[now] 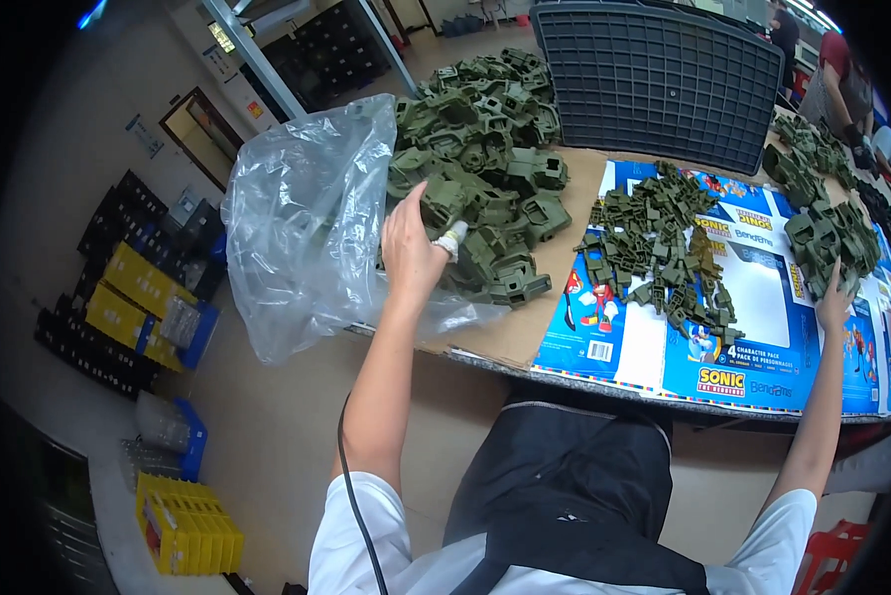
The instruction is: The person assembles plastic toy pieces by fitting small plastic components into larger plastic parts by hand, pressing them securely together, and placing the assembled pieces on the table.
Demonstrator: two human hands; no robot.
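Three heaps of green plastic parts are spread over a table (525, 347). The big pile (485, 149) is gripped by the left hand (413, 248), fingers closed on one part, beside a clear bag (302, 218) overhanging the edge. The right hand (834, 297), fingers spread, touches the right pile (830, 238). Bare cardboard is seen between piles.

Flattened blue and white printed toy cartons (763, 327) with cartoon figures and a small white barcode patch lie along the table's (510, 342) near edge, toward its right corner. A clear crumpled plastic bag (302, 213) hangs over the table's left edge. A small orange sign (254, 109) and pale notices (146, 134) hang on the far left wall.
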